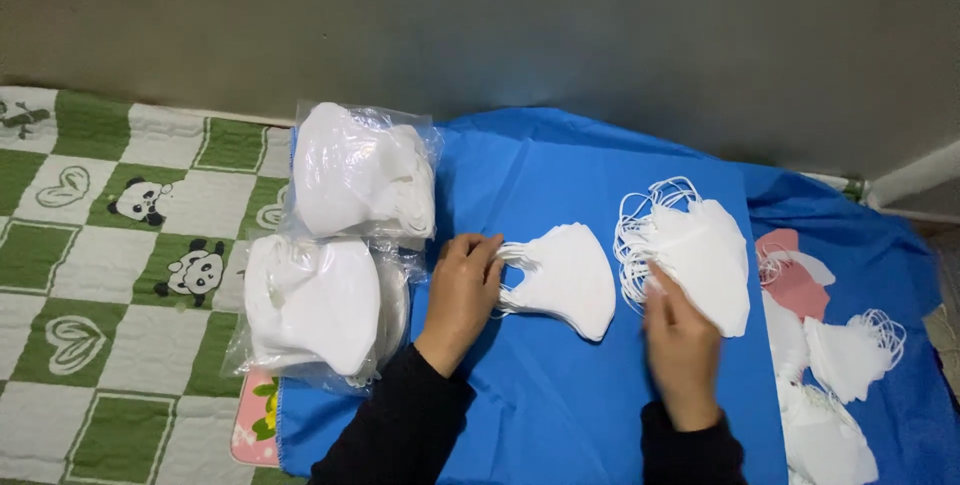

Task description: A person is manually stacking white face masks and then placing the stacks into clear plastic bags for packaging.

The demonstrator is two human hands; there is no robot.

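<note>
My left hand grips the ear loops of a small stack of folded white face masks lying on a blue sheet. My right hand rests on the lower left edge of a second, fanned stack of white masks with looped elastics, its fingers together on the masks. Both arms wear black sleeves.
Two clear plastic bags of white masks lie left of my hands. More loose white masks and a pink one lie at the right. A green and white panda-print mat spreads left. A grey wall runs behind.
</note>
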